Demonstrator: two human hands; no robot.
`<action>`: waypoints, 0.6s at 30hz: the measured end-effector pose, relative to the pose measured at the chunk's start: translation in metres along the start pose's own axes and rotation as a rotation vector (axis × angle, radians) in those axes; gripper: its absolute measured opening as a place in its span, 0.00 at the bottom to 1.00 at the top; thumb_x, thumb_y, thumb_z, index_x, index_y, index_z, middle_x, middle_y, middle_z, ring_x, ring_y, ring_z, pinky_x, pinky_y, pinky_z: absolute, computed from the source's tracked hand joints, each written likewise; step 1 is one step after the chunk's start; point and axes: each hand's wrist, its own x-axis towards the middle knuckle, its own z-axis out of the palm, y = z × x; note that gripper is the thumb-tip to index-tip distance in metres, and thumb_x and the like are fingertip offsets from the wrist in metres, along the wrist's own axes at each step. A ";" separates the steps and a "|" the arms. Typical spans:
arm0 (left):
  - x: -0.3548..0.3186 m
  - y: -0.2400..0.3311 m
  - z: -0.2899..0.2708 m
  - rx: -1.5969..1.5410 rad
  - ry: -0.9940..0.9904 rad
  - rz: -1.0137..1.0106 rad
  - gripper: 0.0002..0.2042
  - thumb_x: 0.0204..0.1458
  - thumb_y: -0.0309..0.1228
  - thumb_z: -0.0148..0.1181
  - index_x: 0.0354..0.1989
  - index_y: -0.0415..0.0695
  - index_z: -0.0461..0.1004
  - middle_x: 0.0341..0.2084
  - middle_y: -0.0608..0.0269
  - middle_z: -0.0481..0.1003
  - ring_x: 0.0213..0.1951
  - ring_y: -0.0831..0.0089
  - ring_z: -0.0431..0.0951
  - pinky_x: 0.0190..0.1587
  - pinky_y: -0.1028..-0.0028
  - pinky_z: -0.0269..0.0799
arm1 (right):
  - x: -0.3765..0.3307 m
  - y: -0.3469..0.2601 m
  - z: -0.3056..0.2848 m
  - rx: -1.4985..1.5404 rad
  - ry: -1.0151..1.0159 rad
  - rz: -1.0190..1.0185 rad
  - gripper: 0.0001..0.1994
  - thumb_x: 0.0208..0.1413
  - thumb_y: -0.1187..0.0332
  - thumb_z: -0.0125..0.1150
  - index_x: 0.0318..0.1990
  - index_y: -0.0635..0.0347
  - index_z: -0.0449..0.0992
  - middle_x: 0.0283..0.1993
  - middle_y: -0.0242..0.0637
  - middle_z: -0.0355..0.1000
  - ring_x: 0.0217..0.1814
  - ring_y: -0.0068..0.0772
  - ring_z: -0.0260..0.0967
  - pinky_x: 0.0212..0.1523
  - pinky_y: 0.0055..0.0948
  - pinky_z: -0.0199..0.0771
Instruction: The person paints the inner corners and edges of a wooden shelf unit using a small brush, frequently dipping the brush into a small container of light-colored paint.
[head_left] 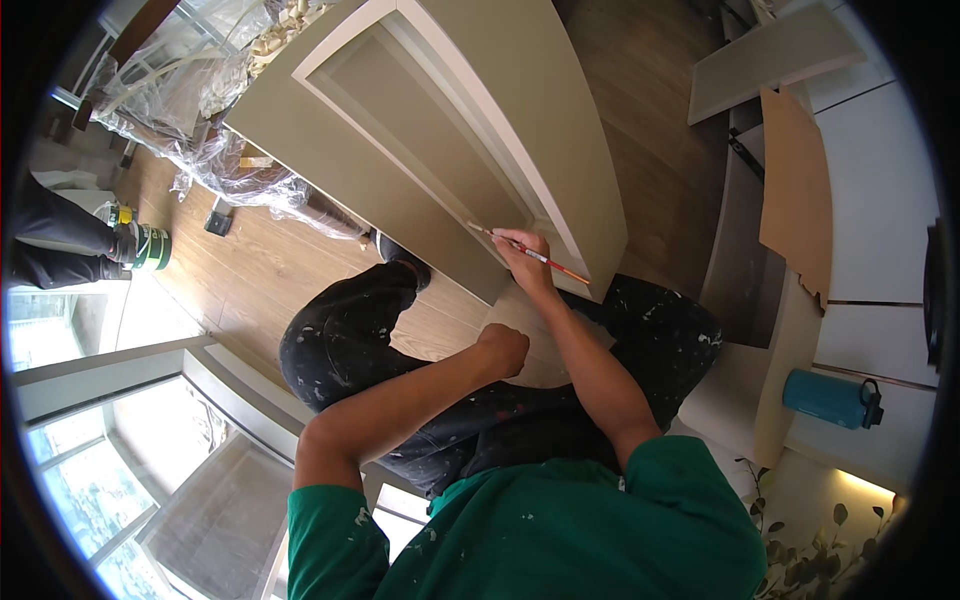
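My right hand is closed around a slim paintbrush with a red handle. The brush tip lies at the inner edge of the pale raised moulding on a beige panel. This panel stands tilted in front of me, its lower end between my legs. My left hand is curled into a fist above my lap, apart from the panel. Its fingers are turned away, so anything inside the fist is hidden. Dark, paint-spattered trousers cover my bent legs.
Plastic sheeting drapes over things at the back left. Another person's legs are beside a green paint bucket. To the right are a torn cardboard sheet, a loose board and a teal bottle. Wooden flooring shows at left.
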 end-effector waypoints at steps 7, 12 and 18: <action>0.002 0.001 0.000 -0.020 0.016 0.006 0.22 0.59 0.45 0.62 0.53 0.41 0.74 0.44 0.50 0.82 0.48 0.54 0.83 0.49 0.58 0.78 | -0.003 0.001 -0.001 0.024 0.026 -0.030 0.10 0.56 0.68 0.68 0.42 0.63 0.85 0.29 0.41 0.81 0.30 0.26 0.76 0.35 0.27 0.74; 0.000 0.000 -0.001 -0.021 -0.002 -0.013 0.22 0.58 0.45 0.62 0.52 0.40 0.74 0.43 0.50 0.82 0.48 0.53 0.83 0.49 0.57 0.78 | 0.006 -0.004 0.015 0.087 0.069 -0.138 0.10 0.55 0.68 0.69 0.42 0.62 0.86 0.30 0.42 0.81 0.30 0.28 0.75 0.35 0.28 0.74; 0.000 0.000 0.001 -0.022 0.007 -0.012 0.21 0.58 0.44 0.63 0.51 0.39 0.74 0.42 0.49 0.82 0.46 0.53 0.84 0.48 0.57 0.79 | 0.009 -0.014 0.023 0.077 0.095 -0.184 0.09 0.55 0.69 0.69 0.42 0.61 0.86 0.33 0.43 0.81 0.33 0.33 0.74 0.37 0.30 0.74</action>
